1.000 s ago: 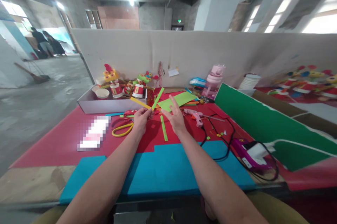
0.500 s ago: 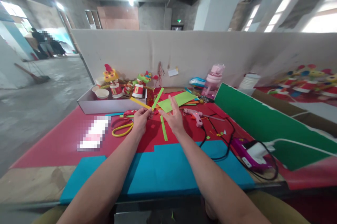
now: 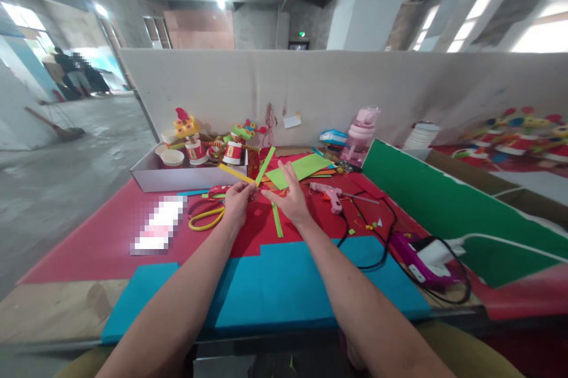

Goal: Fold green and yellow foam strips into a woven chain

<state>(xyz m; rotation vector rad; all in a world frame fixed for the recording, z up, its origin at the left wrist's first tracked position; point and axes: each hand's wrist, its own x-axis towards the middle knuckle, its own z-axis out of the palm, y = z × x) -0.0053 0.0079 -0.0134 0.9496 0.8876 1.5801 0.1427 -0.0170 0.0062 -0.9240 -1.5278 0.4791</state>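
Observation:
My left hand (image 3: pixel 238 200) pinches the joined ends of a yellow paper strip (image 3: pixel 234 173) and a green paper strip (image 3: pixel 266 165), which spread apart in a V. Just right of it, my right hand (image 3: pixel 290 194) is open, its fingers spread and its thumb close to the strips' joint. Another green strip (image 3: pixel 277 221) lies on the red table cover below the right hand. Behind that hand is a light green sheet (image 3: pixel 302 171). Yellow-handled scissors (image 3: pixel 207 218) rest left of my left hand, and a pink glue gun (image 3: pixel 331 196) lies to the right.
A white box (image 3: pixel 190 180) with paper cups and cup figures stands at the back left. Blue sheets (image 3: pixel 284 289) cover the near edge. At right are a purple power strip (image 3: pixel 421 262), black cables and a green panel (image 3: pixel 444 212). A pink bottle (image 3: pixel 360 135) stands behind.
My right hand has shifted slightly, its thumb moving left toward the strips. My left hand and its two strips stay nearly in place.

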